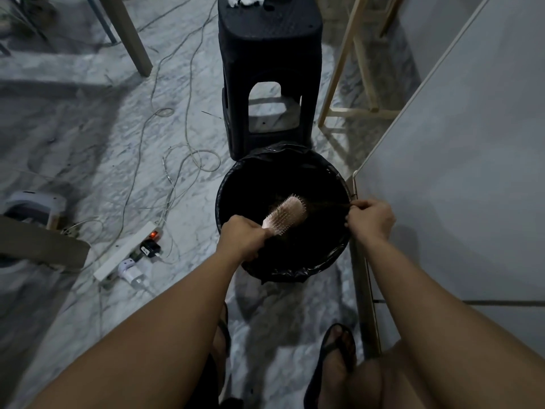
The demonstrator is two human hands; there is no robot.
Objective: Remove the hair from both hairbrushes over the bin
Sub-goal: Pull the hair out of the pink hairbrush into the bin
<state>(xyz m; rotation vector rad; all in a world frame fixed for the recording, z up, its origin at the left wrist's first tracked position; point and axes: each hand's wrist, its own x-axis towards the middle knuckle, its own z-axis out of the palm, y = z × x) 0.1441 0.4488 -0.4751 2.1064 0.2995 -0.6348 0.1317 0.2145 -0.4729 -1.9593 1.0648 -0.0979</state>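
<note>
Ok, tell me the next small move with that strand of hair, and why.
Probably keep drawing the right hand away from the pink hairbrush until the hair comes free, then drop it. The strand stretches taut from the bristles to the pinching fingers, and the left hand holds the brush over the bin.

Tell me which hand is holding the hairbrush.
The left hand: it grips the pink hairbrush by its handle over the bin. The right hand only pinches a strand of hair.
</note>
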